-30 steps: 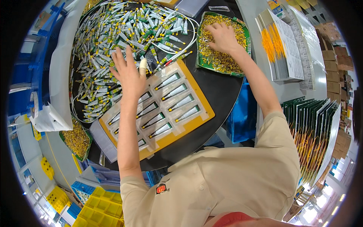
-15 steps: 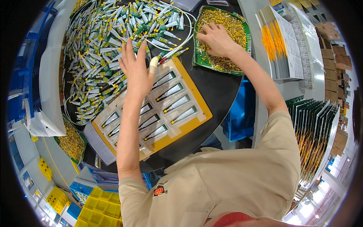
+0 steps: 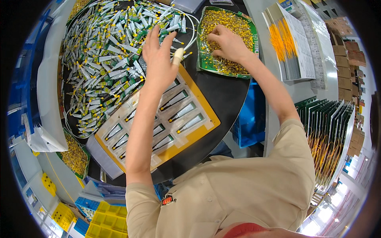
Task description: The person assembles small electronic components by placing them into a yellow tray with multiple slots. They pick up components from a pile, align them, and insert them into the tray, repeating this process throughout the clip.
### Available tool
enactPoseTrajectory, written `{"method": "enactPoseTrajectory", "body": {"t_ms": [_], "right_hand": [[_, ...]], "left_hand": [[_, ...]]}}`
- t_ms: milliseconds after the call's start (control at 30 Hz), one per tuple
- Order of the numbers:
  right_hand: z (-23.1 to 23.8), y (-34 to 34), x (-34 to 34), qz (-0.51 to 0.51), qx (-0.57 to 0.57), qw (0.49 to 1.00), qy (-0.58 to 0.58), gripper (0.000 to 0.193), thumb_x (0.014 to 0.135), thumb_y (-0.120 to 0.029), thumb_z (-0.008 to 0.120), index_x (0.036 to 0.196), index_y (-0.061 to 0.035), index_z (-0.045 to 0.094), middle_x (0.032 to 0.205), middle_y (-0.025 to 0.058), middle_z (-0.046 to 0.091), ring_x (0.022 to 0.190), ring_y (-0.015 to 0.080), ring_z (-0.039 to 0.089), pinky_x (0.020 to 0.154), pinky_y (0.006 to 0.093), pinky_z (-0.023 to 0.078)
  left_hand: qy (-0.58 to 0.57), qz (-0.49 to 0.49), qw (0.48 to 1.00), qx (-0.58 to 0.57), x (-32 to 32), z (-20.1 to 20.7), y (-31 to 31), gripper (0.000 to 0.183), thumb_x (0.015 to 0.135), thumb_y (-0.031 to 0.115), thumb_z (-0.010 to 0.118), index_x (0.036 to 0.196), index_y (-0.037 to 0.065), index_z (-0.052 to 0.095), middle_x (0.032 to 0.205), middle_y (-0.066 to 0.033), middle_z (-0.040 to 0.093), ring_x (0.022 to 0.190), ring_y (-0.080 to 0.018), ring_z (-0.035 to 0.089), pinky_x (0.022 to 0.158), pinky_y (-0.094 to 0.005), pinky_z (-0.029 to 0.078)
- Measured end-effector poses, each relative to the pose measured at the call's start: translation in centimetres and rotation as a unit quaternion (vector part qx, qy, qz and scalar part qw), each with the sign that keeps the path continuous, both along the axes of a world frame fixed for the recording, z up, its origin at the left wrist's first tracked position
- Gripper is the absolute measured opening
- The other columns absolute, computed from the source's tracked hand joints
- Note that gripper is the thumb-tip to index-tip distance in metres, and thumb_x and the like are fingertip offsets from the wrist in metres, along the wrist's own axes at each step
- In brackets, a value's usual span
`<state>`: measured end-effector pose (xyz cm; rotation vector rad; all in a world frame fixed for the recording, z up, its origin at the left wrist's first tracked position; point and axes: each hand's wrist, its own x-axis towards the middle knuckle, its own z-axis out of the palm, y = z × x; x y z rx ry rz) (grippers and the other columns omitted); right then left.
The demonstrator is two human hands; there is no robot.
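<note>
My left hand (image 3: 159, 57) is open over the right part of a heap of small silver-and-green squeeze tubes (image 3: 103, 67). Its fingers are spread, and a cream-coloured cover wraps the thumb. No held tube shows in it. My right hand (image 3: 231, 44) is in a green-lined box (image 3: 206, 65) among many small yellow-tipped pieces (image 3: 234, 22). Its fingers are curled, with thumb and forefinger apart. Below the left hand lies a yellow board (image 3: 206, 109) bearing clear moulded trays; several tubes (image 3: 185, 112) rest in their slots, and my left forearm hides part of it.
A white cable loop (image 3: 193, 35) surrounds the heap on the black round table (image 3: 220, 93). At the right stand stacked cards with orange cords (image 3: 283, 39) and a rack of green-and-white cards (image 3: 325, 131). Another box of yellow-tipped pieces (image 3: 74, 152) is at lower left; a blue bin (image 3: 250, 115) stands below.
My left hand has moved right and farther away over the heap. My right hand stays in the box, its bunched fingers now more spread. The whole view has shifted slightly.
</note>
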<state>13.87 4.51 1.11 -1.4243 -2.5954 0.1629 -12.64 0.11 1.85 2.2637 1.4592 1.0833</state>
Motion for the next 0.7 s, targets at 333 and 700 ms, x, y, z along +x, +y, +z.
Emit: {"method": "enactPoseTrajectory", "body": {"t_ms": [333,700], "right_hand": [[-0.6,0.8,0.2,-0.089,-0.035,0.993,0.063,0.019,0.071,-0.013,0.074,0.088,-0.0108,0.064,0.099,0.0117,0.059,0.091,0.0319,0.064,0.080,0.0438,0.055],[0.7,-0.1,4.1,-0.122,-0.104,0.956,0.246,0.019,0.077,-0.004,0.077,0.095,-0.0060,0.070,0.099,0.0069,0.061,0.091,0.0197,0.067,0.077,0.0302,0.057]], "left_hand": [[-0.016,-0.006,1.000,0.006,2.3,0.6,1.4,0.044,0.090,0.018,0.070,0.132,0.011,0.060,0.153,-0.0240,0.036,0.141,-0.0439,0.034,0.114,-0.0507,0.031],[-0.120,-0.184,0.974,0.046,10.4,-0.8,3.9,0.059,0.082,0.007,0.070,0.138,0.005,0.052,0.144,-0.0196,0.049,0.136,-0.0390,0.045,0.113,-0.0446,0.037]]}}
